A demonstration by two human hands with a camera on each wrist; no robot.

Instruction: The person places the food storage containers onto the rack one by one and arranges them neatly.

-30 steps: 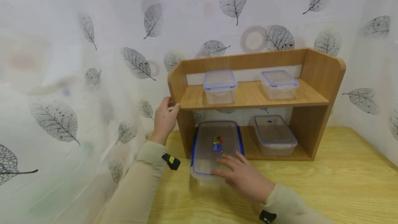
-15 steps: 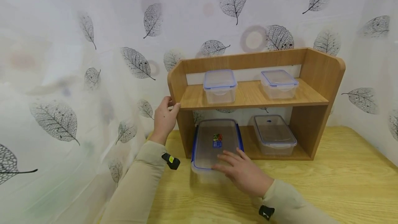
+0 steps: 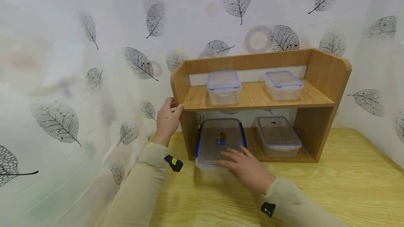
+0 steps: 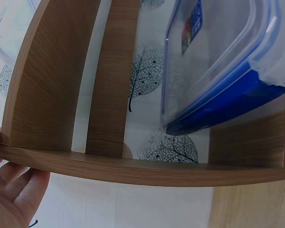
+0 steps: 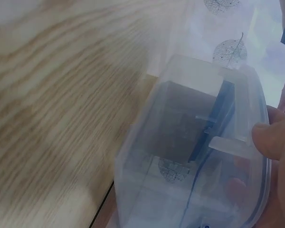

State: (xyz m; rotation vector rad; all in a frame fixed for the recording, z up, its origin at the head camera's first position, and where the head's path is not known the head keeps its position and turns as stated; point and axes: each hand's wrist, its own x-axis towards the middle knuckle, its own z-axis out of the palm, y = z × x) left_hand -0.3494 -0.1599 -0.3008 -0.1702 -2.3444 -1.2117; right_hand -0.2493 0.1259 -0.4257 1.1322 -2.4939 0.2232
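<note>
My left hand (image 3: 168,118) grips the left side panel of a wooden desktop shelf (image 3: 258,107); in the left wrist view its fingers (image 4: 31,197) lie round the panel's outer side. My right hand (image 3: 247,171) lies over the front right of a large clear food container (image 3: 217,150) with blue side clips, fingers spread straight across its lid. In the right wrist view the right thumb (image 5: 270,137) touches the container's front rim. The container sits partly inside the lower left of the shelf, its front end sticking out. Whether its base touches the table is hard to tell.
A second clear container (image 3: 281,139) stands at the lower right of the shelf. Two smaller lidded containers (image 3: 223,87) (image 3: 283,85) stand on the upper board. The shelf is on a light wooden table (image 3: 353,178), with a leaf-patterned curtain (image 3: 195,20) behind and at the left.
The large container has slid further back into the lower left of the shelf, and my right hand has moved forward with it. My left hand has stayed on the side panel.
</note>
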